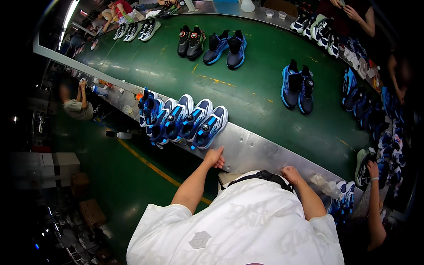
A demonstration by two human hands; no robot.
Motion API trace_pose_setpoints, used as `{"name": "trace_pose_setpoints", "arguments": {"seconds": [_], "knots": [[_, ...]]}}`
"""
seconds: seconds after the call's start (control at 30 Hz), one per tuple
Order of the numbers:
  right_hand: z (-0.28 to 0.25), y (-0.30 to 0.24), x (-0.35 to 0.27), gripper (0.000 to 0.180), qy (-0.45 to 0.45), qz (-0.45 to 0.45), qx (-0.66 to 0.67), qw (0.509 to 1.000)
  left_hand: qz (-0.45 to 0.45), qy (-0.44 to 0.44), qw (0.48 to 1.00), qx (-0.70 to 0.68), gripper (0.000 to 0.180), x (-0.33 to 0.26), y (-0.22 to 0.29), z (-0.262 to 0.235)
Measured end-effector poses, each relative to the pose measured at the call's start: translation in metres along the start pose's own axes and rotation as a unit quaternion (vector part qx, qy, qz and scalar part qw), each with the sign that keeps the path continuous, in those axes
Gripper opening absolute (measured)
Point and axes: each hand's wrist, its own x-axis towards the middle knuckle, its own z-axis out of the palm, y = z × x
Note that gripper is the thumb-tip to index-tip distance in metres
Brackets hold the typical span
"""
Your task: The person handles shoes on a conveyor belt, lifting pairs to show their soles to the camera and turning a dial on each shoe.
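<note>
Left hand (pixel 214 157): I see it curled over the metal rail (pixel 251 152), gripping no shoe.
Right hand (pixel 291 174): fisted, resting on the same rail, empty.
Shoes (pixel 185 120): blue row at 11 o'clock from my left hand, just beside it, on the belt (pixel 247 90) edge.

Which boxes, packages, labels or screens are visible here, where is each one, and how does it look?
Pale boxes: far left, on the floor side of the metal rail; blocky, whitish-grey, blurred.
Brown cartons: lower left on the green floor; squarish, cardboard-coloured.
Clear plastic wrapper: on the rail, beside the right hand; crumpled, transparent.
No screen shows. The left hand rests on the rail, touching none of these.
</note>
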Motion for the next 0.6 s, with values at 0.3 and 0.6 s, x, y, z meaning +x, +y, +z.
{"name": "trace_pose_setpoints", "arguments": {"seconds": [0.3,0.6], "knots": [[-0.009,-0.005,0.009,0.05,-0.062,0.048,0.033,0.996,0.001,0.01,1.0,0.001,0.073,0.001,-0.003,0.001],[-0.003,-0.01,0.002,0.048,-0.022,0.012,-0.004,1.0,-0.032,-0.041,0.996,0.079,0.067,0.005,0.005,0.002]]}}
